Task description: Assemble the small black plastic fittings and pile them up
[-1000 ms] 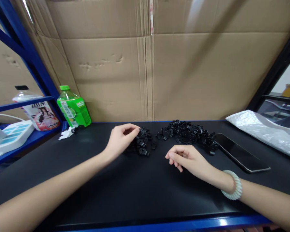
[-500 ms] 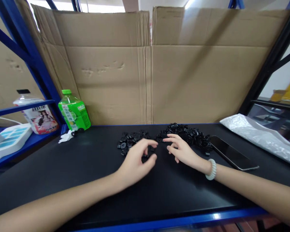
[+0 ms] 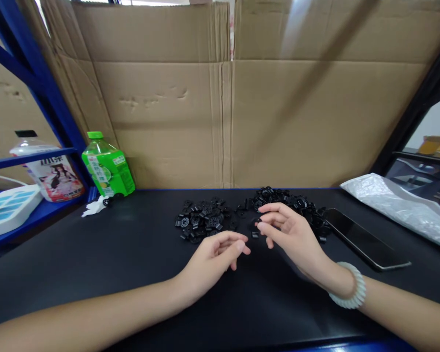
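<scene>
Head view, the only one. Your right hand [image 3: 295,239] has its thumb and fingertips pinching a small black part [image 3: 255,234]; other fingers loosely curled, the part too small to read in detail. It's over the table [image 3: 278,303], in front of the right pile [image 3: 278,195] of black parts, covering some of it from view. Pale coiled bracelet [image 3: 352,286] on that wrist.

Your left hand [image 3: 216,256] is just in front of the left pile [image 3: 203,220], fingers bent, thumb close to them; can't tell whether it's pinching anything. The two hands are near each other, apart, fingertips pointing inward.

Both piles lie toward the back of the table, a few loose pieces between them. Some parts in the left pile show round faces with holes. Phone [image 3: 364,238] lies flat, screen dark, just right of the right pile; silver bag [image 3: 399,200] beyond it. Far left: green bottle [image 3: 113,168] upright, white scrap [image 3: 94,207] in front of it. Cardboard [image 3: 168,98] stands behind everything.
</scene>
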`<state>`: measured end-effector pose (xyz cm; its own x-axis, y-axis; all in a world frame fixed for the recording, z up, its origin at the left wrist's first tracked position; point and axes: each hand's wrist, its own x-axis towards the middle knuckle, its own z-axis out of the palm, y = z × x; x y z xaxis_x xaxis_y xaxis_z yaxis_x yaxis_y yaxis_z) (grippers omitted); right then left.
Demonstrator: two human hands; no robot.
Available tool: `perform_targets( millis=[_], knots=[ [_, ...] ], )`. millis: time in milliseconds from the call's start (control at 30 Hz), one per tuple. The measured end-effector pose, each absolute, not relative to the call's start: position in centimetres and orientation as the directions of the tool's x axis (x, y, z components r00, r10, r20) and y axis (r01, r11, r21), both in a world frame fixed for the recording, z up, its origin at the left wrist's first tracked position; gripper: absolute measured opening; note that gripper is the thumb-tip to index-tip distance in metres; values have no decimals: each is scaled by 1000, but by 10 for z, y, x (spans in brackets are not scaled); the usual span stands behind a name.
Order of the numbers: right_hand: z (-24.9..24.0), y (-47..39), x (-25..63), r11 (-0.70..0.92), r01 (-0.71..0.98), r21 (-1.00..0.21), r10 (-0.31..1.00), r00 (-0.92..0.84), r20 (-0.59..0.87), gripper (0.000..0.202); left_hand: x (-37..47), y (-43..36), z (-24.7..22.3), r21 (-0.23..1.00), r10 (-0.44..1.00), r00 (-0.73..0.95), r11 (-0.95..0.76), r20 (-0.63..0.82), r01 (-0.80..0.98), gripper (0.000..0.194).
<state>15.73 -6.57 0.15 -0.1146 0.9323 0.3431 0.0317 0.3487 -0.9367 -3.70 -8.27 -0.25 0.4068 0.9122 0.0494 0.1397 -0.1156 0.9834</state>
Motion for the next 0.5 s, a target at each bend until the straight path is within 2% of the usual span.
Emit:
perform_targets(
  millis=[167, 400, 500],
  knots=[
    [5, -82, 152, 289, 29, -957, 917, -296, 268, 14, -35, -80, 1, 997, 924, 381, -42, 14, 63, 29],
    [0, -87, 151, 257, -12, -966, 922, -298, 248, 17, -35, -81, -1, 996, 918, 395, -68, 37, 64, 20],
    [-2, -86, 149, 162, -50, -986, 929, -330, 169, 19, -36, -83, -2, 981, 914, 398, -142, 79, 131, 20]
  ],
)
